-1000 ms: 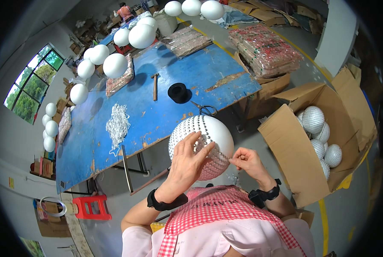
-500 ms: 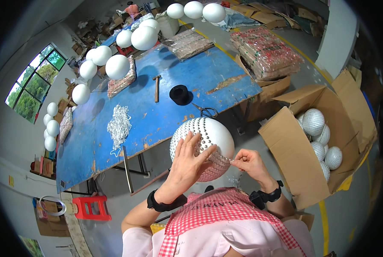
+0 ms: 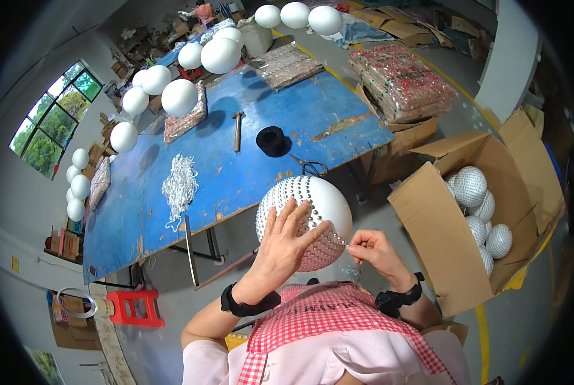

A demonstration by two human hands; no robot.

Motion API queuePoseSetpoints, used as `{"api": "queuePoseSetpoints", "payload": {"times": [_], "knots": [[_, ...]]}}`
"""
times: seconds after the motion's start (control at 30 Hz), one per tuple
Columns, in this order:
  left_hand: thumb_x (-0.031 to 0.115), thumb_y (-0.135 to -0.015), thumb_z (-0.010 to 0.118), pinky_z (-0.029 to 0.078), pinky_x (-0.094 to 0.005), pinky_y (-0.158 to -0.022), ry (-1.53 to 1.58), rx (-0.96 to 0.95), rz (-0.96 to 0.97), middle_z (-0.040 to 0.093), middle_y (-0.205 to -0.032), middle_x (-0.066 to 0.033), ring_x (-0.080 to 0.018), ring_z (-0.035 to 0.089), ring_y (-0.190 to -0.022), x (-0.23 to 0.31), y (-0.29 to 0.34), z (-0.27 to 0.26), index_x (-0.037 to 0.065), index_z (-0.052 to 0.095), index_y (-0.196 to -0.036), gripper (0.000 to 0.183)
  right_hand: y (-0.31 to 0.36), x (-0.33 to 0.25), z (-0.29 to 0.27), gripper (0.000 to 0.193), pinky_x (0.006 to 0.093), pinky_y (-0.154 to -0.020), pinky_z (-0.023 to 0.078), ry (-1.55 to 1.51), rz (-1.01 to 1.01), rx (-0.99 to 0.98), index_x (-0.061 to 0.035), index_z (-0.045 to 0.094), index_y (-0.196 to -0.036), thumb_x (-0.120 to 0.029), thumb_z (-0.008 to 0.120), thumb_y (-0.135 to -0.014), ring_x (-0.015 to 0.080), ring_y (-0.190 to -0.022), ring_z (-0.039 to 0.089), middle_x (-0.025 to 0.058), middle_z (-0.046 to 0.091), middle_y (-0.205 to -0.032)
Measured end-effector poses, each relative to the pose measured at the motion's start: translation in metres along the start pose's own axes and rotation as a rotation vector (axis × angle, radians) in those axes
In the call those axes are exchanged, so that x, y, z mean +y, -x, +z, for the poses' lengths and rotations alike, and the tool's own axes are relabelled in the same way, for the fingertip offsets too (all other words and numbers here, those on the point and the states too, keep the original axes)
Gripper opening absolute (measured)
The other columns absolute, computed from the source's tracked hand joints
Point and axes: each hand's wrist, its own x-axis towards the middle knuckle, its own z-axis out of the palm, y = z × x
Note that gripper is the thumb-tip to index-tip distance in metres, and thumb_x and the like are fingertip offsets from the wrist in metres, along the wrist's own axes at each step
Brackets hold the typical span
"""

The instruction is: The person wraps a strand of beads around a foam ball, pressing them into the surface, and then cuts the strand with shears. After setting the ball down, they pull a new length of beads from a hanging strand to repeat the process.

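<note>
In front of my body is a large white ball (image 3: 334, 204), its left and lower parts covered with rows of silver beads. My left hand (image 3: 285, 242) lies spread on the beaded side, fingers apart and pressing the rows. At the ball's lower right, my right hand (image 3: 373, 251) pinches a bead string (image 3: 338, 242) that runs to the ball's surface. Part of the string dangles below between the ball and my apron. Under the left palm the beads are hidden.
A blue worktable (image 3: 235, 173) holds a silver bead-string heap (image 3: 180, 186), a hammer (image 3: 237, 131), a black roll (image 3: 272, 141) and scissors (image 3: 311, 167). White balls (image 3: 180, 97) hang above it. At right, a cardboard box (image 3: 441, 247) contains beaded balls (image 3: 470, 186). A red stool (image 3: 136, 308) stands lower left.
My hands stay at nearly the same places on the ball and string. The whole view has shifted slightly, and my right fingers have moved a little.
</note>
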Motion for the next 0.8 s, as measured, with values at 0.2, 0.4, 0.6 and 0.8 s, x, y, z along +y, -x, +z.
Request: {"api": "queuePoseSetpoints", "payload": {"times": [0.2, 0.4, 0.6, 0.8], "knots": [[0.004, -0.081, 0.062, 0.021, -0.0580, -0.110, -0.007, -0.045, 0.002, 0.038, -0.143, -0.0172, -0.0416, 0.029, -0.137, 0.000, 0.000, -0.001, 0.028, 0.058, -0.128, 0.053, -0.013, 0.012, -0.003, 0.014, 0.0184, -0.053, 0.042, 0.022, 0.001, 0.023, -0.0036, 0.062, -0.079, -0.014, 0.068, -0.086, 0.0037, -0.058, 0.053, -0.0022, 0.058, -0.066], [0.013, -0.077, 0.072, 0.022, -0.0577, -0.110, 0.065, -0.004, -0.054, 0.036, -0.144, -0.0178, -0.0425, 0.027, -0.138, -0.002, -0.003, 0.004, 0.027, 0.056, -0.128, 0.055, -0.012, 0.017, -0.006, 0.014, 0.0179, -0.054, 0.042, 0.082, 0.004, 0.106, -0.0034, 0.061, -0.079, -0.012, 0.071, -0.084, 0.0042, -0.059, 0.054, -0.0015, 0.059, -0.067], [0.012, -0.076, 0.073, 0.030, -0.0556, -0.106, 0.026, 0.089, 0.039, 0.042, -0.135, -0.0200, -0.0411, 0.037, -0.130, -0.009, 0.005, 0.002, 0.023, 0.057, -0.127, 0.055, -0.011, 0.005, 0.003, 0.015, 0.0175, -0.052, 0.040, 0.054, -0.052, 0.120, -0.0038, 0.061, -0.078, -0.012, 0.071, -0.085, 0.0031, -0.058, 0.053, -0.0024, 0.059, -0.066], [0.018, -0.078, 0.074, 0.029, -0.0560, -0.106, 0.081, 0.074, -0.023, 0.045, -0.131, -0.0193, -0.0407, 0.037, -0.130, 0.005, 0.000, -0.001, 0.024, 0.052, -0.133, 0.059, -0.012, 0.010, -0.001, 0.014, 0.0177, -0.052, 0.041, 0.062, -0.030, 0.113, -0.0039, 0.061, -0.079, -0.012, 0.070, -0.086, 0.0031, -0.057, 0.052, -0.0027, 0.058, -0.066]]}}
